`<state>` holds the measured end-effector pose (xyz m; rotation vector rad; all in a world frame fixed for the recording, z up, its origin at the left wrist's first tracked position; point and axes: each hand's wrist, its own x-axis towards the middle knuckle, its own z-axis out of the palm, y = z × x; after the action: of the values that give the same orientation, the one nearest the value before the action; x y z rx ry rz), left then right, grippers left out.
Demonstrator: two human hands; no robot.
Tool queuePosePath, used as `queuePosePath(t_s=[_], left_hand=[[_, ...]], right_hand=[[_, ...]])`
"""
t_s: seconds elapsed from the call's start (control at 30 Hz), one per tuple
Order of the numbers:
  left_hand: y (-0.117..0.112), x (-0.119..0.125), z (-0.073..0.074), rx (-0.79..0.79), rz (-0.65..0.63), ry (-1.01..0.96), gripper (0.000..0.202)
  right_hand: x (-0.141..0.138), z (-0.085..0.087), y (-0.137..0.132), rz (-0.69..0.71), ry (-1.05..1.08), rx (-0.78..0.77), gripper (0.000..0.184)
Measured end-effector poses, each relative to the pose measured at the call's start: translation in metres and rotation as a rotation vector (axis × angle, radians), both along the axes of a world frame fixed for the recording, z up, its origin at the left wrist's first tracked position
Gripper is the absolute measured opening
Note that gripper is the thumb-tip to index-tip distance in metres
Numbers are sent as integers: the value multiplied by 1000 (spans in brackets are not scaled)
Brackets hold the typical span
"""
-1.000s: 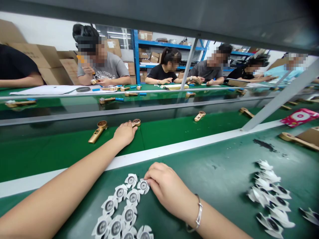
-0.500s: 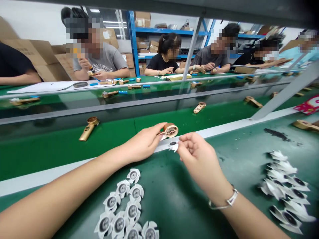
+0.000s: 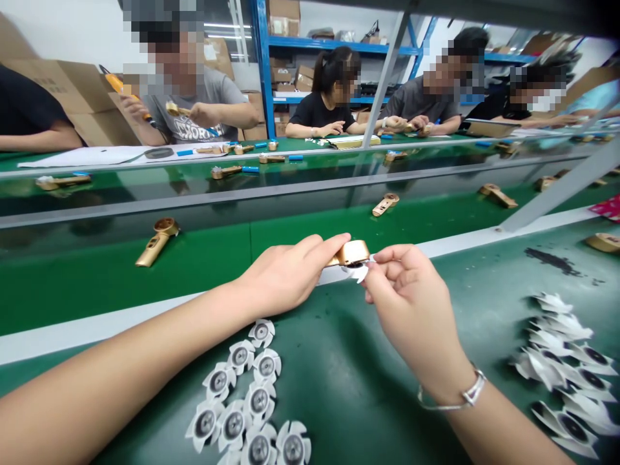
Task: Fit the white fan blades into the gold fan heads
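My left hand (image 3: 290,271) is closed around a gold handheld-fan housing (image 3: 355,251), its round head pointing right and its open side turned downward. In my right hand (image 3: 407,284), thumb and fingers pinch a small white fan blade (image 3: 357,272) by its edge. The blade sits right under the round head; whether it is seated inside cannot be made out. Below my left forearm lie several white fan blades (image 3: 259,400), hub sides up. More white blades (image 3: 571,361) are heaped to the right of my right wrist.
A green conveyor belt (image 3: 208,284) runs beyond the white rail (image 3: 97,329), carrying gold housings (image 3: 159,242). A slanted grey post (image 3: 557,181) rises at the right. Across the line, several co-workers sit at a bench, one holding an orange tool (image 3: 116,82).
My left hand has tipped the gold housing so its open side faces down. My right hand has brought the white blade up against it. The view has shifted slightly.
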<state>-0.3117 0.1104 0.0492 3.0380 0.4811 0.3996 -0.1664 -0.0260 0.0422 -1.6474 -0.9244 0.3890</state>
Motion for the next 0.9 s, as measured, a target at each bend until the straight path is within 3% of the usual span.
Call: queuePosePath(t_s=[0.27,0.43,0.6,0.67,0.73,0.83,0.9], left_hand=[[-7,-2,-1,171,-57,-44,55],[-6,-4,-1,186,-149,-38,58],[-3,-3,-1,140,-173,-20,57],[6,-2,-3,95,-67,1,55],[21,-1,-8,78,139,38,56],[52,-5,-21,56,489,158,61],[71,-9,-30,28,628,229,58]], right_hand=[[-1,-1,0,55,217,88,15],[3,-6,2,122,356,172,23],[7,2,7,157,530,96,30],[6,3,8,176,617,24,34],[1,-2,8,216,521,-100,37],[-14,-14,2,498,3,-285,22],[-27,-22,-4,707,-325,-305,17]])
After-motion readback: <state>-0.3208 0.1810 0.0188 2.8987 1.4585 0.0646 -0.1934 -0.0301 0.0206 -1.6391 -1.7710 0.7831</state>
